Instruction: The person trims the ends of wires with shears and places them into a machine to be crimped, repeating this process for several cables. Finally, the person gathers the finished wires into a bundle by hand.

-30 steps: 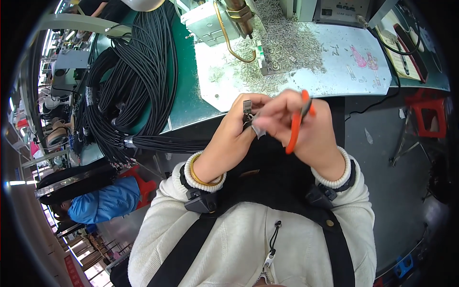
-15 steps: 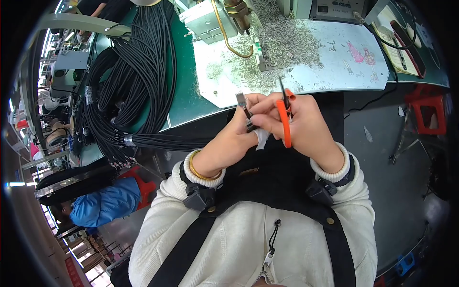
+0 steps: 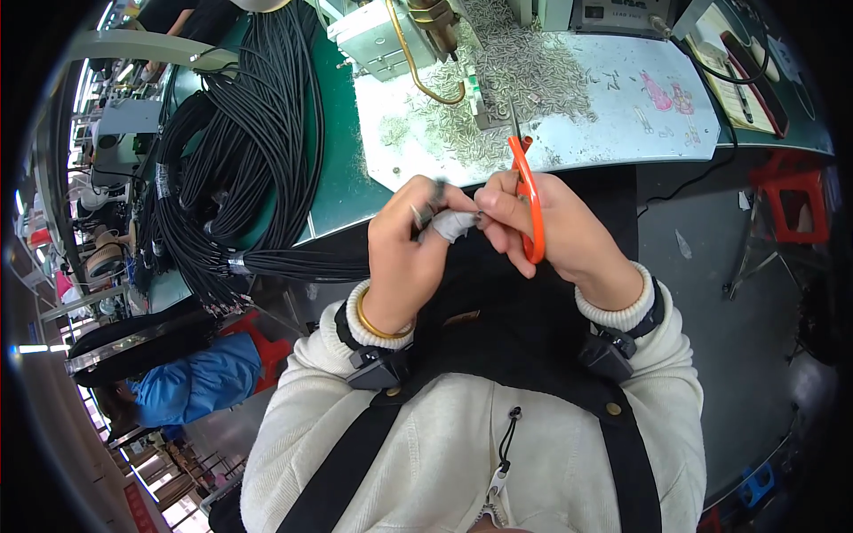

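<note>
My left hand is closed round a small dark piece with a metallic part; motion blurs it and its kind is unclear. Whitish tape or cloth wraps a digit of this hand. Fingertips of my right hand meet that wrapped digit, pinched at something tiny and dark that I cannot make out. Orange-handled scissors hang in the right hand, blades pointing away from me toward the bench.
A machine with a brass-coloured head stands over a white board strewn with small metal pieces. Thick bundles of black cable lie on the green bench at left. A notebook lies far right, beyond a red stool.
My left hand has turned more upright, swinging the dark piece left and tilting it. My right fingertips have shifted to the wrapped digit. The scissors now point more steeply away.
</note>
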Demonstrator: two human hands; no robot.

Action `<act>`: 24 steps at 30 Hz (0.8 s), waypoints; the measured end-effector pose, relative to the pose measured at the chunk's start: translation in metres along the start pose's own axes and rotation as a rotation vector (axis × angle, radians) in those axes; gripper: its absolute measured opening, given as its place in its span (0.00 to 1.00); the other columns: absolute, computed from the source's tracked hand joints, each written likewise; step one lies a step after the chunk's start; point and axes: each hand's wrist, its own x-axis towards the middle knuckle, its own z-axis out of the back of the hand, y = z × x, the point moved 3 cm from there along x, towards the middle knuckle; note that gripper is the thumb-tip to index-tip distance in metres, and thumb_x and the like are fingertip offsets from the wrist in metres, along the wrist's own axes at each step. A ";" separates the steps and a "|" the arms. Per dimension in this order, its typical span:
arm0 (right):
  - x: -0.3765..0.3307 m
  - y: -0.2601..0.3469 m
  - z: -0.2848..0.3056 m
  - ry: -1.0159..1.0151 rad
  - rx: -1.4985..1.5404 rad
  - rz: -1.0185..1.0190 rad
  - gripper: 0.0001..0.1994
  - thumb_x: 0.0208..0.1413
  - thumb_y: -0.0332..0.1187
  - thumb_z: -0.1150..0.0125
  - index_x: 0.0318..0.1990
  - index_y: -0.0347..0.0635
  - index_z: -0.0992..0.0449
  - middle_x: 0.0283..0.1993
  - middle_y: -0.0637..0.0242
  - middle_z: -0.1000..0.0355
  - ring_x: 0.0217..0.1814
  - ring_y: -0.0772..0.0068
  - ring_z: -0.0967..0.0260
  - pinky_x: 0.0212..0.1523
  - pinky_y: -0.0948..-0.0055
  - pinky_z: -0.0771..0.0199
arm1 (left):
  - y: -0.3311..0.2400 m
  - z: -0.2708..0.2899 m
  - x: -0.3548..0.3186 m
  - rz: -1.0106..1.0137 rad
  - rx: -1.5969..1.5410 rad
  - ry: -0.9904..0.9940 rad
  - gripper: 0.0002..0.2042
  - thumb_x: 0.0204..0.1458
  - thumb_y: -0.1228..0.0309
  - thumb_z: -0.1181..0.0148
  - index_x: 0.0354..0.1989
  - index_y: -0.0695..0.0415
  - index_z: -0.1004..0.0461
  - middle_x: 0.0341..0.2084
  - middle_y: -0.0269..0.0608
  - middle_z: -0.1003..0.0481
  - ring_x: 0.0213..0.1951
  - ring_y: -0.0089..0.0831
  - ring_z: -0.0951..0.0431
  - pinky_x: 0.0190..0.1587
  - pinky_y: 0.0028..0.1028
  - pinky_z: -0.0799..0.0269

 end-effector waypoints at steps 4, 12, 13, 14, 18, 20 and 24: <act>-0.004 0.004 -0.003 -0.355 -0.935 0.726 0.06 0.48 0.33 0.45 0.25 0.41 0.30 0.16 0.70 0.36 0.13 0.83 0.42 0.13 0.82 0.44 | 0.018 0.002 -0.002 0.670 -0.762 0.086 0.06 0.43 0.80 0.45 0.30 0.61 0.32 0.22 0.29 0.31 0.19 0.10 0.38 0.17 0.11 0.47; -0.018 0.027 -0.009 -0.326 -1.823 1.184 0.11 0.33 0.32 0.38 0.30 0.47 0.27 0.17 0.77 0.36 0.15 0.81 0.40 0.16 0.83 0.47 | 0.004 0.007 0.002 0.630 -0.473 0.088 0.08 0.42 0.79 0.44 0.32 0.61 0.30 0.22 0.30 0.30 0.16 0.09 0.40 0.15 0.11 0.51; -0.018 0.025 -0.008 -0.347 -1.766 1.213 0.12 0.33 0.31 0.38 0.31 0.46 0.27 0.17 0.77 0.36 0.15 0.81 0.40 0.15 0.83 0.48 | 0.004 0.007 0.002 0.631 -0.473 0.089 0.08 0.42 0.79 0.44 0.32 0.61 0.30 0.22 0.30 0.30 0.16 0.09 0.40 0.15 0.11 0.51; -0.018 0.023 -0.006 -0.368 -1.709 1.240 0.13 0.32 0.30 0.38 0.32 0.46 0.27 0.16 0.77 0.37 0.15 0.82 0.40 0.15 0.83 0.49 | 0.003 0.008 0.002 0.646 -0.484 0.088 0.08 0.42 0.79 0.44 0.32 0.61 0.30 0.21 0.30 0.30 0.17 0.10 0.39 0.15 0.11 0.49; -0.020 0.017 -0.011 -0.465 -1.578 1.235 0.14 0.32 0.25 0.39 0.33 0.43 0.27 0.15 0.76 0.36 0.15 0.83 0.39 0.15 0.84 0.47 | 0.001 0.004 0.002 0.563 -0.406 0.053 0.07 0.42 0.79 0.44 0.32 0.62 0.30 0.22 0.31 0.30 0.18 0.12 0.36 0.17 0.12 0.45; -0.019 0.013 -0.014 -0.503 -1.540 1.219 0.13 0.33 0.24 0.40 0.33 0.41 0.27 0.15 0.75 0.35 0.15 0.83 0.38 0.15 0.85 0.45 | -0.004 0.001 0.003 0.332 -0.206 -0.011 0.06 0.43 0.79 0.44 0.31 0.63 0.30 0.23 0.31 0.29 0.20 0.13 0.34 0.20 0.12 0.41; -0.014 0.011 -0.009 -0.410 -1.051 1.004 0.12 0.35 0.19 0.42 0.33 0.37 0.28 0.16 0.73 0.34 0.16 0.84 0.37 0.18 0.86 0.39 | -0.005 0.001 0.001 -0.049 0.093 -0.042 0.06 0.44 0.79 0.44 0.32 0.64 0.31 0.24 0.32 0.29 0.23 0.14 0.32 0.23 0.13 0.39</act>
